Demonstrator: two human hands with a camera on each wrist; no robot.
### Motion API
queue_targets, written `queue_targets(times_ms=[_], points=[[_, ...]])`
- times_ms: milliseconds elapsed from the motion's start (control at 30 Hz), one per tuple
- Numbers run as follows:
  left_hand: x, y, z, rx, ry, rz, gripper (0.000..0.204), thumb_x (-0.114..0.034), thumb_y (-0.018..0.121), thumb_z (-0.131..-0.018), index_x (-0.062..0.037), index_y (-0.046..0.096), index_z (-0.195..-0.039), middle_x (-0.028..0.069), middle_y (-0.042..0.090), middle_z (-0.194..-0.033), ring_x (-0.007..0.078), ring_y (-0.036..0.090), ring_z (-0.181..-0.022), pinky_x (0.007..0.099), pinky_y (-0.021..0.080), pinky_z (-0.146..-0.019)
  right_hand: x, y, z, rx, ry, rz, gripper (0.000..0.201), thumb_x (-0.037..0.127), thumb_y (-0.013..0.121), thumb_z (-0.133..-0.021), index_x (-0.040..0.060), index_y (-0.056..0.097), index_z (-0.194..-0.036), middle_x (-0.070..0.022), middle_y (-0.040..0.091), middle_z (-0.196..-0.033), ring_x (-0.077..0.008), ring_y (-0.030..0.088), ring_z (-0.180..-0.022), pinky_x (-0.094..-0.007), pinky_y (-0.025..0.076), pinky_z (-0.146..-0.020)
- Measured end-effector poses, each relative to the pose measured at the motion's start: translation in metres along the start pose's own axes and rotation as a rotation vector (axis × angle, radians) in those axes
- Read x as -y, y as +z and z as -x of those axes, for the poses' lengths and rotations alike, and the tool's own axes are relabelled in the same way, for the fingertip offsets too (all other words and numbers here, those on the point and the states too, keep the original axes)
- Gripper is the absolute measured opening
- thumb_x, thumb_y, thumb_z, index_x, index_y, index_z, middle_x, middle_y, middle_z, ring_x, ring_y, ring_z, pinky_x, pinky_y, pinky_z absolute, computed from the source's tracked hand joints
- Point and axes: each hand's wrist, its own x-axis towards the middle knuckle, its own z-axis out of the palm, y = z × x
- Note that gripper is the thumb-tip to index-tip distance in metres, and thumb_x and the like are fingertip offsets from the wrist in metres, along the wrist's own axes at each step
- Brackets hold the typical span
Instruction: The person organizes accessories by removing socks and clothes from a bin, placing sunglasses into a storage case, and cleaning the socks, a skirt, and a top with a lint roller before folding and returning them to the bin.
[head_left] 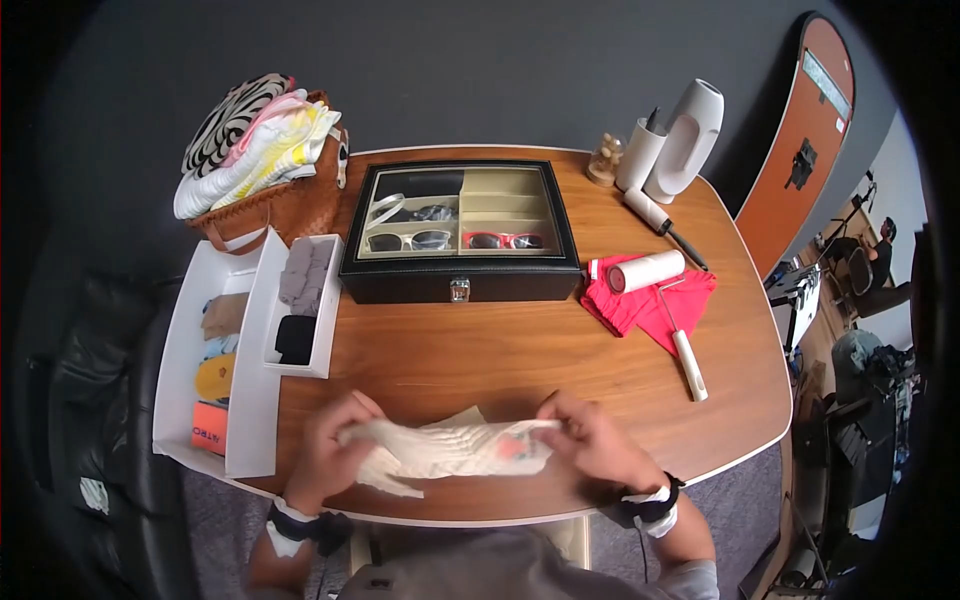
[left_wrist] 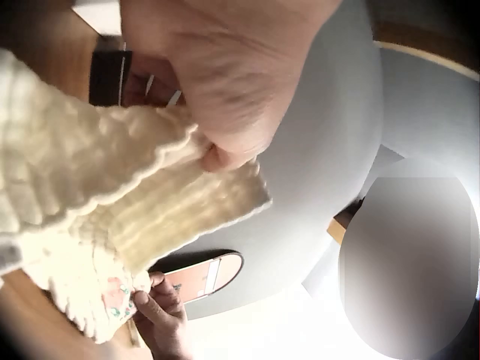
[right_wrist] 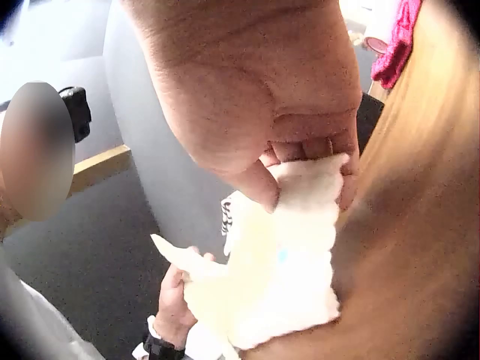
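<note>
A cream cloth (head_left: 470, 450) with a crinkled, quilted weave is stretched between both hands above the near side of the table. In the left wrist view the cloth (left_wrist: 67, 165) shows scalloped edges and a pink and green flower print. My left hand (head_left: 335, 445) pinches one end between thumb and fingers, and a loose flap hangs beneath. At the opposite end my right hand (head_left: 595, 440) pinches a corner beside the print. Up close in the right wrist view, the thumb of the right hand (right_wrist: 255, 97) lies over the cloth (right_wrist: 300, 232), with the fingers behind it.
Left stand white boxes (head_left: 253, 430) of folded clothes and a brown basket (head_left: 310, 205) of fabrics. A black glasses case (head_left: 400, 285) sits mid-table. On the right lie a red garment (head_left: 610, 310), lint rollers (head_left: 650, 270) and a white-handled tool (head_left: 690, 365).
</note>
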Motion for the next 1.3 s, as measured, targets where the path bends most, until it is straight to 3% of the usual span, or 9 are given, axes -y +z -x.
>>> queue_targets(times_ms=[133, 367, 533, 600, 700, 867, 1167, 1267, 1300], points=[[-0.015, -0.024, -0.035, -0.236, 0.244, -0.117, 0.026, -0.019, 0.057, -0.099, 0.0057, 0.063, -0.103, 0.0143, 0.066, -0.096, 0.023, 0.065, -0.087, 0.0337, 0.052, -0.078, 0.03, -0.031, -0.006, -0.362, -0.401, -0.001, 0.011, 0.005, 0.074, -0.094, 0.0012, 0.067, -0.102, -0.0085, 0.069, -0.09, -0.0171, 0.066, -0.08, -0.0286, 0.051, -0.071], [-0.082, -0.049, -0.055, -0.235, 0.496, -0.324, 0.02, -0.001, 0.068, -0.082, 0.0016, 0.07, -0.102, 0.0151, 0.068, -0.102, 0.0267, 0.066, -0.095, 0.0354, 0.052, -0.087, 0.085, -0.066, 0.017, -0.599, -0.91, 0.2, 0.016, -0.007, 0.074, -0.082, -0.0009, 0.069, -0.096, -0.0118, 0.071, -0.094, -0.0242, 0.068, -0.086, -0.0348, 0.054, -0.077], [-0.062, -0.044, -0.013, 0.324, 0.158, -0.482, 0.048, 0.012, 0.052, -0.079, -0.0096, 0.074, -0.117, 0.0101, 0.07, -0.114, 0.0333, 0.062, -0.116, 0.0416, 0.047, -0.103, 0.043, -0.055, 0.054, -0.097, -0.505, 0.357, 0.018, 0.004, 0.078, -0.082, 0.0019, 0.071, -0.099, -0.014, 0.068, -0.093, -0.0349, 0.067, -0.09, -0.0402, 0.055, -0.081], [-0.033, -0.028, 0.007, 0.322, -0.017, -0.446, 0.046, 0.011, 0.053, -0.083, -0.0089, 0.073, -0.119, 0.0115, 0.069, -0.121, 0.0352, 0.061, -0.119, 0.045, 0.048, -0.104, 0.022, -0.045, 0.054, -0.037, -0.438, 0.404, 0.019, 0.007, 0.078, -0.084, 0.0031, 0.072, -0.102, -0.0143, 0.068, -0.095, -0.0366, 0.067, -0.091, -0.0418, 0.055, -0.082], [-0.007, 0.009, 0.01, 0.256, 0.008, -0.402, 0.038, 0.002, 0.056, -0.09, -0.0059, 0.069, -0.125, 0.015, 0.066, -0.128, 0.0368, 0.057, -0.126, 0.0467, 0.045, -0.109, -0.003, -0.018, 0.038, -0.238, -0.391, 0.401, 0.023, 0.009, 0.076, -0.086, 0.002, 0.07, -0.108, -0.0151, 0.068, -0.103, -0.0367, 0.067, -0.095, -0.0428, 0.055, -0.085], [0.012, 0.063, -0.018, 0.301, 0.055, -0.701, 0.066, -0.025, 0.064, -0.099, -0.0027, 0.039, -0.155, 0.0243, 0.031, -0.162, 0.0437, 0.025, -0.152, 0.0527, 0.022, -0.124, -0.027, 0.006, 0.004, -0.139, -0.271, 0.774, 0.069, 0.029, 0.07, -0.095, 0.005, 0.041, -0.153, -0.0214, 0.036, -0.162, -0.0398, 0.034, -0.149, -0.0525, 0.033, -0.118], [0.016, 0.076, 0.027, 0.357, -0.05, -0.815, 0.077, -0.042, 0.06, -0.101, -0.0027, 0.032, -0.16, 0.0293, 0.019, -0.168, 0.0488, 0.017, -0.155, 0.0588, 0.012, -0.125, -0.041, 0.006, 0.038, -0.083, -0.198, 0.756, 0.073, 0.033, 0.07, -0.095, 0.0072, 0.04, -0.156, -0.0216, 0.036, -0.163, -0.0406, 0.034, -0.15, -0.0552, 0.027, -0.123], [0.015, 0.075, 0.028, 0.306, -0.071, -0.795, 0.081, -0.044, 0.064, -0.098, -0.0025, 0.033, -0.16, 0.0295, 0.019, -0.167, 0.049, 0.018, -0.154, 0.06, 0.013, -0.124, -0.049, -0.034, 0.043, -0.192, -0.215, 0.393, 0.066, 0.023, 0.074, -0.091, 0.0056, 0.049, -0.15, -0.0238, 0.045, -0.156, -0.0425, 0.042, -0.144, -0.0523, 0.034, -0.119], [0.015, 0.074, 0.028, 0.277, -0.078, -0.791, 0.081, -0.044, 0.065, -0.097, -0.0024, 0.033, -0.16, 0.0294, 0.02, -0.167, 0.049, 0.018, -0.154, 0.0601, 0.013, -0.124, -0.065, -0.041, 0.046, -0.461, -0.173, 0.452, 0.058, 0.013, 0.075, -0.088, 0.002, 0.056, -0.142, -0.0253, 0.053, -0.147, -0.0449, 0.05, -0.136, -0.0496, 0.04, -0.113]])
